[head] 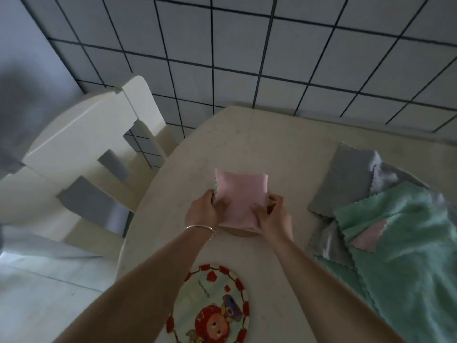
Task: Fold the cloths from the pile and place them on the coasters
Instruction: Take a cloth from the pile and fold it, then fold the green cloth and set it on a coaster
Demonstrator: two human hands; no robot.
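Now, from the head view: the folded pink cloth (241,198) sits mid-table (284,154), held at both near corners. The left hand (204,210) pinches its edge at nine o'clock, the right hand (272,214) at three o'clock, each grip clamped on the fabric. Just under the near edge peeks a round coaster (243,234), at six o'clock from the cloth. The cloth's long axis runs away from the person, so I'd judge a short pull back centres it. The pile (385,219) waits at three o'clock, nearer the right hand.

Fluffy matt pink cloth (241,196) (zigzag-cut edges), speckled smooth tabletop (272,144)
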